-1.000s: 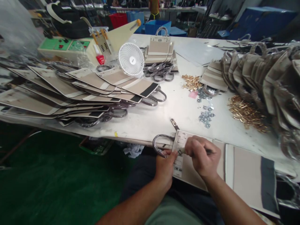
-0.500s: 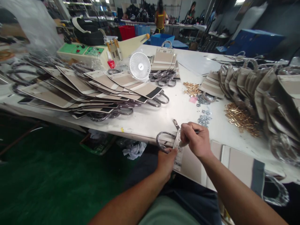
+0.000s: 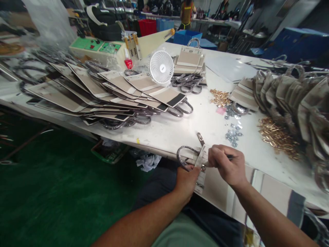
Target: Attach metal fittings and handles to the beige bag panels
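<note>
A flat beige bag panel with a dark band lies across the table's near edge, its wrapped loop handle sticking out to the left. My left hand pinches the panel's left end just under the handle. My right hand is closed round a slim tool, whose tip rests on a small metal fitting at that same end. A dark strap tab lies on the table just beyond my hands.
Fanned beige panels cover the table's left. A white fan and a green-topped machine stand behind them. Gold fittings, silver plates and finished bags lie right. Green floor lies left; people stand far back.
My right hand shifted slightly along the panel's end while still gripping the tool. My left hand stayed pinched at the handle end. The view panned a little to the left.
</note>
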### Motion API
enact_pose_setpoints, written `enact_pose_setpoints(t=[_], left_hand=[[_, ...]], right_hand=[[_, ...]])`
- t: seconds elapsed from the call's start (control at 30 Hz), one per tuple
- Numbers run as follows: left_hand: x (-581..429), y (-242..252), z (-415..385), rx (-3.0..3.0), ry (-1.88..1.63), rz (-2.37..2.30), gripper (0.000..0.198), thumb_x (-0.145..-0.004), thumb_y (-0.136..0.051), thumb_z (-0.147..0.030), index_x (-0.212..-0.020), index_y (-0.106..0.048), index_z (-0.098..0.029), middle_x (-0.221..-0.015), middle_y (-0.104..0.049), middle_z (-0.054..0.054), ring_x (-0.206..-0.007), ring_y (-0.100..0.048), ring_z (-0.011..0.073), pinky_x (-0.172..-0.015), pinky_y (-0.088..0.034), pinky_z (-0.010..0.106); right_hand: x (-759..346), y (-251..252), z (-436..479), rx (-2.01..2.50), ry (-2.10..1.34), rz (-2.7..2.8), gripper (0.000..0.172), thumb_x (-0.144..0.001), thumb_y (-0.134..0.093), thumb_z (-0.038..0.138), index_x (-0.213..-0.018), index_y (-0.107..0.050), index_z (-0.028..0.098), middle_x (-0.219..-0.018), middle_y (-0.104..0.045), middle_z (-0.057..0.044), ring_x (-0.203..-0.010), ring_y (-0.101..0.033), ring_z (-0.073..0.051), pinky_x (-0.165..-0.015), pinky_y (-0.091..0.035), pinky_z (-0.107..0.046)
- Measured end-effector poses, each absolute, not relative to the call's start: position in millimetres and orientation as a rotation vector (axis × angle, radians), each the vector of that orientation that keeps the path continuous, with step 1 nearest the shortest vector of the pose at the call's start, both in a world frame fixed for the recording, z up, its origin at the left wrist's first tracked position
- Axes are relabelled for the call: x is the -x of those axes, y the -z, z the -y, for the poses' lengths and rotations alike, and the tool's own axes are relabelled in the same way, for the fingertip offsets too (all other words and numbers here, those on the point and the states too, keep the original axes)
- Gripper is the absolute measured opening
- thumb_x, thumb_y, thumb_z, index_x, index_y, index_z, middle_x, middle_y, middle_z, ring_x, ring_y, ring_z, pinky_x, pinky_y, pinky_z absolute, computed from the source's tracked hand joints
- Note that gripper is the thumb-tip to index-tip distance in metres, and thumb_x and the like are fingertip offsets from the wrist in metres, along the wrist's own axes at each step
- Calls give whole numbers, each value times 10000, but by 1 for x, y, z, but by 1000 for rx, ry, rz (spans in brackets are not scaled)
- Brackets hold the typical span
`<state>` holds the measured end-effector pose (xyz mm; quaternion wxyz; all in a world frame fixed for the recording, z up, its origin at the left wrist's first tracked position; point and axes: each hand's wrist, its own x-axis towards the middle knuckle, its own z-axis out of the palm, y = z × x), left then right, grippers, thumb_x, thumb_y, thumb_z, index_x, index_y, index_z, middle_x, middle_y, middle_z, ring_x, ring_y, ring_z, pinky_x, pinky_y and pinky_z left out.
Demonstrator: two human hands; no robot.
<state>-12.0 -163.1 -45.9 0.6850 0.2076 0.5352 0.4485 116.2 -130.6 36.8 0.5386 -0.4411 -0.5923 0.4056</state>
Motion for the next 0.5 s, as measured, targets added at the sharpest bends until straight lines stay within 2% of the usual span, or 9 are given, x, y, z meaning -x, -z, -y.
enact_pose_setpoints(t=[0.1, 0.27, 0.4, 0.5], left_hand=[[12, 52, 163, -460, -973, -1182, 404, -658, -875, -496, -623, -695, -136, -578, -638, 42, -512, -537, 131, -501, -396, 243], [11, 55, 163, -438, -966, -1205, 387, -637, -887, -471, -634, -684, -141, -582, -642, 35, -517, -553, 134, -507, -410, 243], [13, 50, 165, -404, -969, -1177, 418, -590, -912, -482, -674, -696, -134, -644, -697, 70, -583, -630, 182, -568, -476, 275], [15, 48, 168, -415, -978, -1155, 427, -597, -918, -482, -705, -698, -132, -676, -718, 80, -614, -656, 199, -612, -506, 294]], right_hand=[[-114, -40, 140, 896, -848, 1198, 441, -987, -672, 272, -578, -514, 224, -528, -495, 20, -479, -476, -148, -496, -409, -311], [-109, -23, 144, 990, -822, 1188, 470, -1004, -657, 345, -584, -481, 228, -540, -504, 16, -487, -477, -143, -490, -352, -298], [-136, -25, 152, 1366, -743, 1371, 530, -1003, -632, 475, -561, -490, 221, -534, -510, 12, -508, -485, -149, -530, -364, -310], [-158, -30, 156, 1765, -602, 1508, 443, -950, -673, 538, -652, -625, 214, -572, -579, 6, -548, -532, -171, -556, -383, -311]])
